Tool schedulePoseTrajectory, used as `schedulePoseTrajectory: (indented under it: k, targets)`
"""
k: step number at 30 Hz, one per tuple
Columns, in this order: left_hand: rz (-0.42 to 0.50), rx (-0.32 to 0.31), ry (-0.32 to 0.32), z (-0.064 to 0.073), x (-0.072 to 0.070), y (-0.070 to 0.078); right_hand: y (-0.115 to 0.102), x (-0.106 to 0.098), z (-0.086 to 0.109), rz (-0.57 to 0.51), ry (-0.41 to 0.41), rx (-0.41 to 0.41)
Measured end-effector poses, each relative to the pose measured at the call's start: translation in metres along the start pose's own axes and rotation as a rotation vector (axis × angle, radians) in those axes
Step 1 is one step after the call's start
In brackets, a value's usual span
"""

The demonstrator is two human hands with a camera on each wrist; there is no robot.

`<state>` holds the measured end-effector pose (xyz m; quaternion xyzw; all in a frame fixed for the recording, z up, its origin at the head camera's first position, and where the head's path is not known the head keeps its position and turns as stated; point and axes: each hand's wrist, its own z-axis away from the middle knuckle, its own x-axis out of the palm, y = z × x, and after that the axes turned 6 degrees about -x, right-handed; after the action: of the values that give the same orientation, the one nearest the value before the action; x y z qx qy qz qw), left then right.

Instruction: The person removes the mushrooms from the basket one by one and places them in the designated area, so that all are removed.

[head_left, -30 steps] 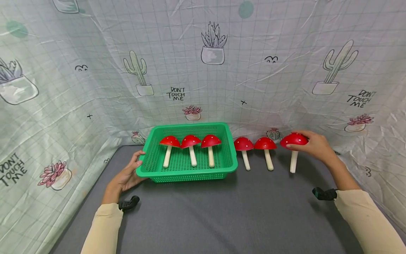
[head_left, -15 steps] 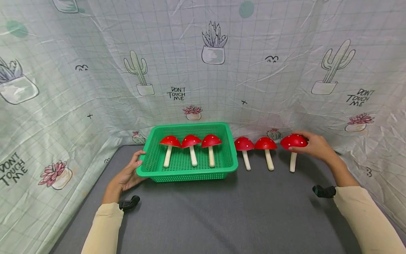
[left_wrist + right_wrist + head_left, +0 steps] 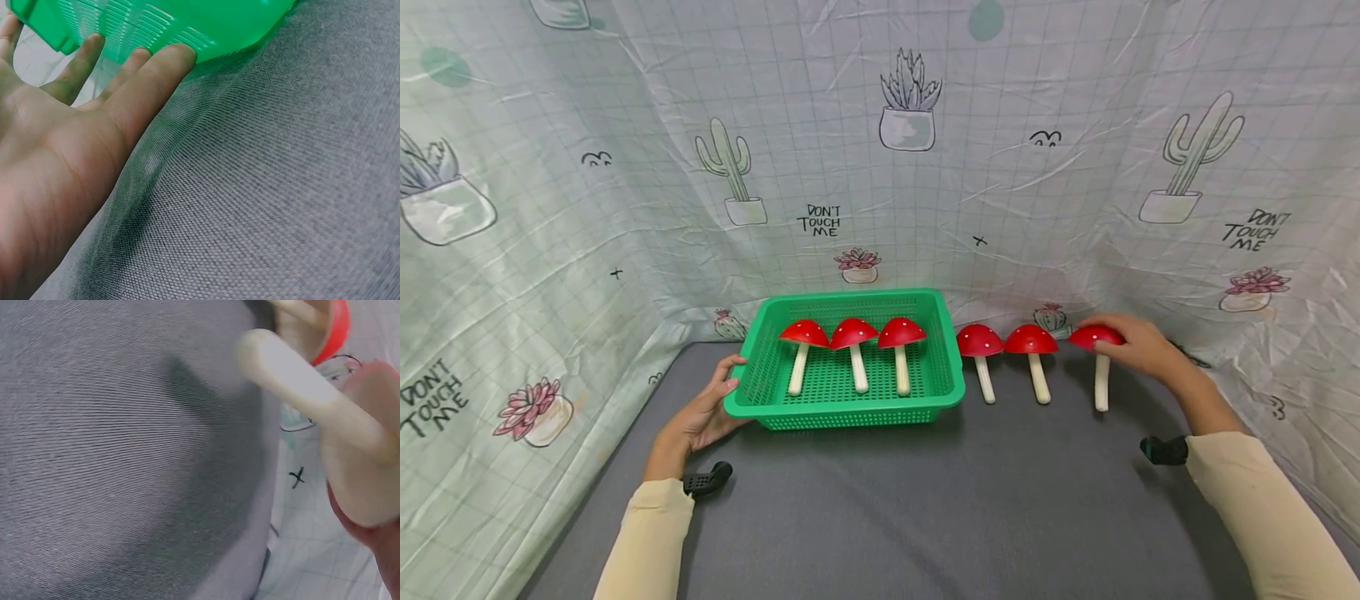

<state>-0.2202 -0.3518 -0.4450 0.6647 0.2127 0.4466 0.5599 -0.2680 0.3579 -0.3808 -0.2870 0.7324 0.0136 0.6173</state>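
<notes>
My left hand (image 3: 703, 412) is at the left end of a green plastic basket (image 3: 842, 408); in the left wrist view its fairly straight fingers (image 3: 153, 84) touch the outer wall. Inside the basket lie three toy mushrooms, with red white-dotted caps and pale stems, such as the middle mushroom (image 3: 858, 362). My right hand (image 3: 1138, 343) grips the cap of another toy mushroom (image 3: 1101, 383), its stem pointing toward me. The right wrist view shows this mushroom's pale underside (image 3: 359, 456); most of the hand is out of that view.
Two more toy mushrooms lie in a row between basket and right hand: one mushroom (image 3: 982, 367) close to the basket's right end, the other mushroom (image 3: 1033, 362) beside it. A cactus-print cloth (image 3: 970, 183) stands behind and beside the grey table (image 3: 925, 508).
The mushroom in my right hand has tilted and shifted slightly, its cap lower and more covered by the fingers. The left hand and basket stay in place.
</notes>
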Motion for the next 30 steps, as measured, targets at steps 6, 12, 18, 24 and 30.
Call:
schedulePoseTrajectory:
  k: [6,12,18,24,30]
  targets:
    - [-0.005,0.009,0.014,0.000,0.000,0.000,-0.003,0.006,0.000,0.028,0.053,0.044]
    - [0.010,0.018,-0.002,-0.001,0.000,-0.002,-0.002,0.010,-0.003,0.027,0.035,0.041]
    - [-0.005,0.013,0.006,-0.001,0.000,-0.003,-0.001,0.011,-0.006,0.036,0.032,0.063]
    - [0.003,0.008,0.016,-0.001,0.001,-0.003,0.003,0.010,-0.010,0.034,0.052,0.074]
    - [0.010,0.009,0.012,-0.001,0.000,-0.004,0.012,0.010,-0.011,-0.036,0.028,0.142]
